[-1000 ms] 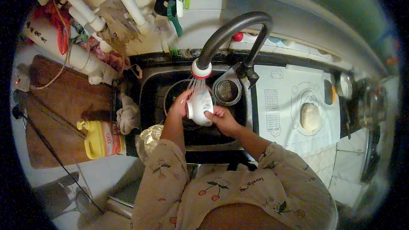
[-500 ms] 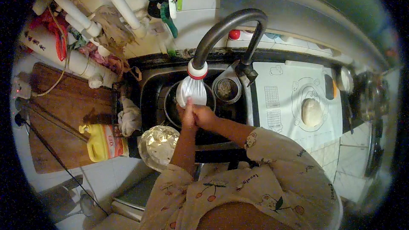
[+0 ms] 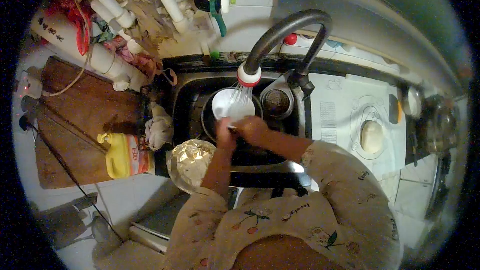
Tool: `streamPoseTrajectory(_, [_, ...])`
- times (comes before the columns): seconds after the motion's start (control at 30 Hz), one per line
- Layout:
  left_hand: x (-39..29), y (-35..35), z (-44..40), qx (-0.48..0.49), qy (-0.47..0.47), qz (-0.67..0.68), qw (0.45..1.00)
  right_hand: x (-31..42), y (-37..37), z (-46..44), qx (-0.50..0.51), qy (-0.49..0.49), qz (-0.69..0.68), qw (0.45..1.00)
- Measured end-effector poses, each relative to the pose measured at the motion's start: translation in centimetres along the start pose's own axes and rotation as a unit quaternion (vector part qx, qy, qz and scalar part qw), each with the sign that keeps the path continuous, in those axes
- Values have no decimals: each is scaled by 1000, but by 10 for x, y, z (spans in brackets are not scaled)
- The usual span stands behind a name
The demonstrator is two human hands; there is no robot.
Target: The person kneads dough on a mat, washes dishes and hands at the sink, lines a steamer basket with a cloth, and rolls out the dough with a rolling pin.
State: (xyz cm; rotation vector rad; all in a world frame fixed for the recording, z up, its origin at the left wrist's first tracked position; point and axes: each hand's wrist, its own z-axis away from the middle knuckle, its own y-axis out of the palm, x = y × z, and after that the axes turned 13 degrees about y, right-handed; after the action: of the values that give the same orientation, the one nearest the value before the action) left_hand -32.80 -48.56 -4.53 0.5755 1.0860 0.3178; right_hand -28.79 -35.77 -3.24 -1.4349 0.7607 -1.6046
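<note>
Water sprays from the red-and-white nozzle (image 3: 248,74) of the black faucet (image 3: 290,20) onto a white bowl (image 3: 226,102) over the dark sink (image 3: 187,90). My left hand (image 3: 226,132) and my right hand (image 3: 251,130) are close together at the bowl's near rim, both with fingers closed on it and blurred by motion. Beneath the bowl a round dark pan (image 3: 207,120) lies in the sink, partly hidden. A strainer cup (image 3: 276,103) sits at the sink's back right corner.
Right of the sink, dough (image 3: 371,136) rests on a printed white mat (image 3: 327,90). A foil-lined bowl (image 3: 192,162) stands at the sink's front left. Further left are a yellow jug (image 3: 117,155), a cloth (image 3: 159,127) and a brown board (image 3: 80,115).
The bowl has turned from its side view to show its white inside under the spray. My hands have come together at its near rim. The camera view has shifted slightly.
</note>
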Motion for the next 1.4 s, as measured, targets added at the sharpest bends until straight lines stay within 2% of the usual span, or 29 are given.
streamPoseTrajectory(0.03, [13,2,1,-29,39,-34,998,25,-21,0,56,40,-70,995])
streamPoseTrajectory(0.07, [19,-1,-2,-24,-21,41,999,16,-16,-3,-29,-42,-71,996])
streamPoseTrajectory(0.13, [-14,-10,2,73,-62,-26,995,-15,3,0,-191,-200,-75,958])
streamPoseTrajectory(0.17, [-33,-6,4,56,-116,-56,990,-31,-3,-2,-104,-187,42,976])
streamPoseTrajectory(0.23, [35,-31,-17,-25,-18,-55,998,13,-26,2,29,7,-58,998])
streamPoseTrajectory(0.27, [26,-20,-11,-27,11,-42,999,32,-32,6,95,106,-108,984])
streamPoseTrajectory(0.3, [16,-9,-5,-28,41,-29,998,35,-31,8,72,64,-90,991])
streamPoseTrajectory(0.33, [7,3,1,-28,70,-15,997,26,-31,10,0,-38,-67,997])
streamPoseTrajectory(0.4, [-23,-6,4,44,-71,39,996,-1,-27,14,-141,-236,-22,961])
streamPoseTrajectory(0.43, [-20,-9,3,51,-59,59,995,-4,-20,11,-8,-134,20,991])
streamPoseTrajectory(0.5, [7,6,12,-31,77,-2,997,18,-4,8,-16,-27,-93,995])
streamPoseTrajectory(0.53, [12,-6,4,-30,51,19,998,30,-5,11,-21,28,-148,988])
streamPoseTrajectory(0.57, [18,-19,-3,-29,24,40,998,35,-12,17,-22,37,-175,984])
streamPoseTrajectory(0.6, [23,-32,-10,-30,-4,61,998,24,-10,18,-51,-32,-139,988])
streamPoseTrajectory(0.67, [-22,-9,6,8,-66,55,996,-6,-6,19,-111,-167,-66,978])
streamPoseTrajectory(0.7, [-24,1,15,-51,-33,24,998,-2,-5,19,-115,-150,5,982])
streamPoseTrajectory(0.8, [24,-23,1,-60,-5,20,998,40,-12,19,-51,60,-145,986])
streamPoseTrajectory(0.83, [27,-26,0,-61,15,10,998,43,-16,23,-40,71,-157,984])
streamPoseTrajectory(0.9, [39,-49,-12,-68,58,-8,996,24,-10,28,-95,-47,-105,989])
streamPoseTrajectory(0.93, [32,-46,-8,-68,99,-61,991,13,-3,31,-123,-106,-79,984])
streamPoseTrajectory(0.97, [25,-42,-4,-71,139,-115,981,4,5,33,-129,-94,-67,985])
streamPoseTrajectory(1.03, [-13,-3,25,-65,215,-274,935,-9,17,38,-141,-70,-41,987])
streamPoseTrajectory(1.07, [-21,7,33,-62,250,-351,900,-9,13,45,-163,-47,-85,982])
streamPoseTrajectory(1.1, [-23,6,34,-74,300,-451,837,-6,6,54,-184,-24,-129,974])
streamPoseTrajectory(1.17, [-33,-1,35,-94,384,-627,671,-7,-1,68,-199,17,-185,962])
streamPoseTrajectory(1.23, [-53,14,50,-94,404,-655,632,-16,-4,79,-190,52,-208,958])
streamPoseTrajectory(1.4, [-81,44,79,-67,422,-722,545,-26,-11,98,-191,19,-202,960])
